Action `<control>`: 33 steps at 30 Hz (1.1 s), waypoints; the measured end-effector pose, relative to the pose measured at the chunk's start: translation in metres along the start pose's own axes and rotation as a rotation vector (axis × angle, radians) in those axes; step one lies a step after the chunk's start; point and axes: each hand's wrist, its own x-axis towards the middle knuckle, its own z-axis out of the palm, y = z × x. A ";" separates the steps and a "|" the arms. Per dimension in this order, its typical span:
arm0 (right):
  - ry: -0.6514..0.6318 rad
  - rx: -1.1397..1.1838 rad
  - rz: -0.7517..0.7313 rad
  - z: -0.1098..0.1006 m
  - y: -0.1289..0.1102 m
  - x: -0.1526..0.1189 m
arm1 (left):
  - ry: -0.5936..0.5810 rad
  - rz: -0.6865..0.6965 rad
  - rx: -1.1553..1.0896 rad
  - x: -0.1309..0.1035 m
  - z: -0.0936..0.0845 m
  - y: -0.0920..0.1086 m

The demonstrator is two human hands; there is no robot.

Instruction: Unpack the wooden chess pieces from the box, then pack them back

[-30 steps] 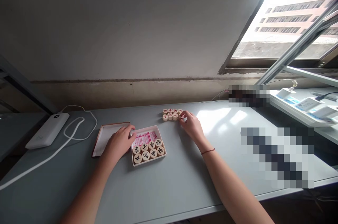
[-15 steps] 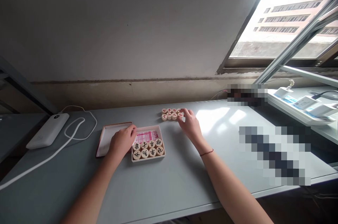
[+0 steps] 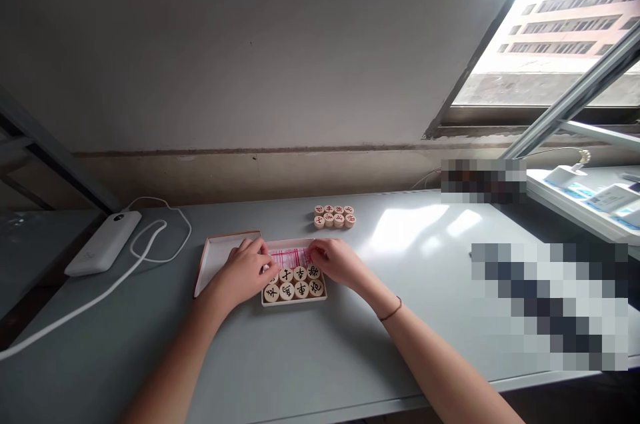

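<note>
A shallow white box (image 3: 295, 303) stands on the desk, with two rows of round Chinese chess pieces (image 3: 301, 289) marked in black at its near side. Its far part shows a pink-lined printed bottom. My left hand (image 3: 246, 269) is closed at the box's left wall, thumb over the leftmost black-marked piece. At the far right corner, my right hand (image 3: 337, 261) has its fingers pinched on the box's edge; the fingertips are partly hidden. Farther back, two rows of red-marked Chinese chess pieces (image 3: 334, 217) lie apart from both hands.
Left of the box lies its open lid (image 3: 215, 257), partly behind my left hand. A white power bank (image 3: 103, 244) with a white cable (image 3: 95, 304) is at the far left. A power strip (image 3: 595, 201) sits on the right-hand shelf. Blurred patches cover items at right.
My right hand has left the red-marked pieces and come left to the box's right corner. My left hand's fingers have moved further over the box. The view has shifted slightly.
</note>
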 end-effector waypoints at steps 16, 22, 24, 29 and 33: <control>0.028 -0.060 0.087 -0.002 -0.002 -0.002 | -0.230 -0.099 -0.192 -0.008 -0.011 0.010; -0.013 -0.011 0.032 -0.002 -0.002 -0.003 | -0.201 -0.013 -0.212 -0.006 -0.016 0.008; 0.011 0.026 0.006 -0.004 -0.004 -0.004 | -0.101 -0.017 -0.235 -0.004 -0.019 0.007; 0.022 0.340 -0.106 -0.008 -0.019 -0.010 | 0.164 -0.026 -0.458 0.002 -0.013 0.011; -0.089 0.640 -0.115 -0.006 -0.027 -0.012 | 0.157 -0.056 -0.727 0.007 0.004 0.018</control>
